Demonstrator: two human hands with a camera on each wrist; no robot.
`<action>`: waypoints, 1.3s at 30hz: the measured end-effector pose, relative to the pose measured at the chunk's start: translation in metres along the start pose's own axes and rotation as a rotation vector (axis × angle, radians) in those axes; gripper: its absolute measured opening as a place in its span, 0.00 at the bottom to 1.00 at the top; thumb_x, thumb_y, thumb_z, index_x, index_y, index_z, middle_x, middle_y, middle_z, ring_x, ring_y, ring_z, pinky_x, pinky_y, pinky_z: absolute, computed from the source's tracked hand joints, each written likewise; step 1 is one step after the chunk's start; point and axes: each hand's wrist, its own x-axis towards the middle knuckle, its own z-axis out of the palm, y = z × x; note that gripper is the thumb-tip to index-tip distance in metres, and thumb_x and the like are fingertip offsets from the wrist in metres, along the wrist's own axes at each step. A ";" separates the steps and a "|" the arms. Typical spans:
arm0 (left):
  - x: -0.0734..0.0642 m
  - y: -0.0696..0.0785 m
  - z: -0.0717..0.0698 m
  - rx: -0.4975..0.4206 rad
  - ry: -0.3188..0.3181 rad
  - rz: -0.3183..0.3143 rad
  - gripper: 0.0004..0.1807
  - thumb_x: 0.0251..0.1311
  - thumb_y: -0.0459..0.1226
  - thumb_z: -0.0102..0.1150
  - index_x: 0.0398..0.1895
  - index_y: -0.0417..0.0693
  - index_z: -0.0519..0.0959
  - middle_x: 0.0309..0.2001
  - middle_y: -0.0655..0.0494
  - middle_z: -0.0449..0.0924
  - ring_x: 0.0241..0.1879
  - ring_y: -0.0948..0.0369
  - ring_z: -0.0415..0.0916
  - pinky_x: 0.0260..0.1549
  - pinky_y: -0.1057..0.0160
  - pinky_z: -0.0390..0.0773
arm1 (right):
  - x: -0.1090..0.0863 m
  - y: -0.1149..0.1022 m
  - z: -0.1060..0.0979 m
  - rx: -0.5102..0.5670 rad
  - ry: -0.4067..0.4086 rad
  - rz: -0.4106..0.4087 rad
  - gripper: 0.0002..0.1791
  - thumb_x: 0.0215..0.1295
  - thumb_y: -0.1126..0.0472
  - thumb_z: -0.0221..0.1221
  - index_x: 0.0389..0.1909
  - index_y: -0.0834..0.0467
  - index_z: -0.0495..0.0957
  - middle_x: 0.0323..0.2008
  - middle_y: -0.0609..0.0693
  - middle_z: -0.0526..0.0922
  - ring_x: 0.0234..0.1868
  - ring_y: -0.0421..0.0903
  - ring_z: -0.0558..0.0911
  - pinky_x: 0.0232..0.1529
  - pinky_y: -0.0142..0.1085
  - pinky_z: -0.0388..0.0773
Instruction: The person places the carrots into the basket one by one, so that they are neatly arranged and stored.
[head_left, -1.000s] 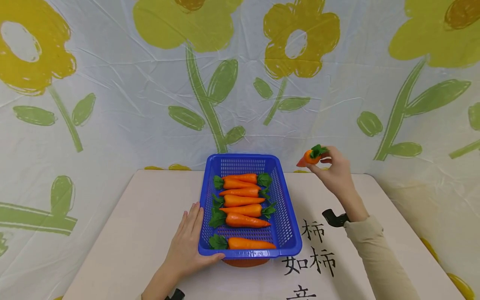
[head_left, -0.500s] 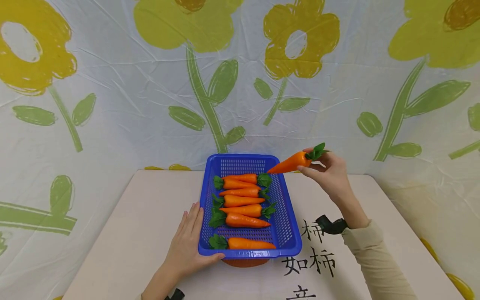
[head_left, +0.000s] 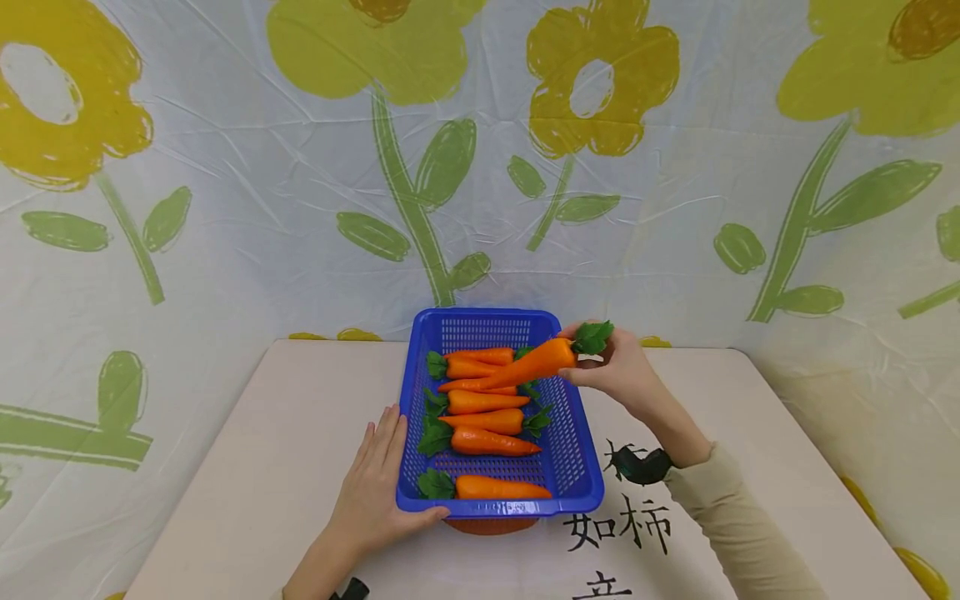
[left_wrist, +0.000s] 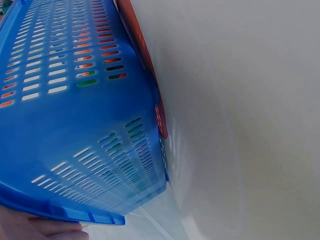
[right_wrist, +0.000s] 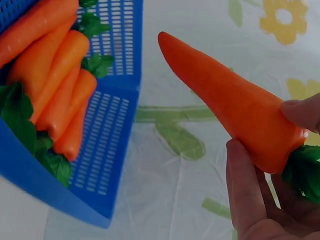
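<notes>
A blue perforated plastic basket (head_left: 517, 507) stands on the table with several orange carrots (head_left: 495, 441) with green leaves lying crosswise inside. My left hand (head_left: 369, 492) rests against its left side, fingers straight along the rim and thumb on the near left corner. In the left wrist view, a few of its fingers (left_wrist: 55, 227) show beside the basket's rim. Above the basket's right side, my right hand (head_left: 628, 373) pinches a carrot (head_left: 546, 358) near its leafy end. The tip of this carrot points left over the other carrots, with its leaves (right_wrist: 304, 172) beyond the thumb.
A flat reddish-brown piece (head_left: 491, 526) lies under the basket. Black written characters (head_left: 622, 521) mark the pale table (head_left: 300, 433) at right. Behind it hangs a white cloth (head_left: 285, 158) with printed yellow flowers.
My right hand has moved left and slightly down with the carrot, from beyond the basket's right side to over it. The carrot has turned its tip leftward. My left hand has stayed put.
</notes>
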 end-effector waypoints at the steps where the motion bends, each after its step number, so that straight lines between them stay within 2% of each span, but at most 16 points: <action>1: 0.000 0.000 0.000 0.002 -0.001 0.000 0.69 0.47 0.79 0.48 0.72 0.27 0.57 0.76 0.35 0.50 0.73 0.41 0.52 0.76 0.54 0.42 | 0.001 0.000 0.003 -0.002 -0.018 0.018 0.24 0.54 0.74 0.68 0.53 0.67 0.75 0.49 0.60 0.80 0.44 0.49 0.83 0.46 0.34 0.84; 5: 0.000 0.001 -0.001 -0.001 -0.005 -0.005 0.69 0.47 0.79 0.48 0.72 0.27 0.58 0.75 0.34 0.53 0.73 0.41 0.53 0.76 0.53 0.43 | 0.003 0.002 0.016 -0.030 -0.090 0.074 0.23 0.52 0.73 0.70 0.50 0.64 0.77 0.45 0.60 0.81 0.39 0.53 0.80 0.39 0.34 0.84; 10: 0.001 0.001 -0.001 -0.008 -0.002 -0.004 0.69 0.46 0.80 0.47 0.72 0.27 0.58 0.74 0.33 0.54 0.73 0.41 0.53 0.76 0.53 0.43 | 0.008 0.007 0.031 -0.101 -0.202 0.103 0.24 0.48 0.71 0.72 0.48 0.62 0.78 0.41 0.58 0.81 0.35 0.51 0.81 0.37 0.37 0.85; 16: 0.001 0.002 -0.002 -0.008 -0.001 -0.001 0.69 0.47 0.80 0.46 0.71 0.27 0.59 0.76 0.36 0.51 0.73 0.41 0.53 0.76 0.53 0.43 | 0.013 0.010 0.047 -0.211 -0.294 0.106 0.23 0.46 0.65 0.75 0.44 0.61 0.78 0.35 0.55 0.80 0.29 0.47 0.77 0.30 0.37 0.82; 21: 0.001 0.002 -0.003 -0.007 -0.004 -0.004 0.69 0.46 0.80 0.47 0.72 0.27 0.59 0.76 0.36 0.51 0.73 0.41 0.53 0.76 0.53 0.43 | 0.016 0.013 0.060 -0.310 -0.360 0.096 0.21 0.45 0.61 0.77 0.39 0.56 0.79 0.34 0.51 0.78 0.33 0.47 0.74 0.30 0.37 0.78; 25: 0.001 0.002 -0.002 -0.004 -0.008 -0.008 0.69 0.46 0.80 0.47 0.72 0.27 0.58 0.76 0.36 0.51 0.73 0.41 0.53 0.76 0.52 0.43 | 0.018 0.017 0.068 -0.383 -0.394 0.087 0.19 0.45 0.61 0.77 0.36 0.54 0.80 0.35 0.47 0.80 0.36 0.46 0.73 0.32 0.36 0.78; 33: 0.001 0.002 -0.002 -0.003 -0.005 -0.008 0.69 0.46 0.80 0.48 0.72 0.27 0.59 0.76 0.36 0.51 0.73 0.41 0.53 0.76 0.53 0.43 | 0.019 0.028 0.075 -0.475 -0.438 0.100 0.18 0.44 0.59 0.78 0.33 0.54 0.79 0.28 0.45 0.77 0.28 0.44 0.70 0.24 0.32 0.69; 39: 0.001 0.002 -0.002 0.002 -0.006 -0.010 0.69 0.45 0.80 0.48 0.72 0.27 0.59 0.75 0.36 0.52 0.73 0.41 0.54 0.76 0.53 0.43 | 0.018 0.031 0.074 -0.519 -0.444 0.103 0.19 0.42 0.59 0.79 0.31 0.56 0.78 0.28 0.45 0.78 0.29 0.44 0.72 0.24 0.32 0.73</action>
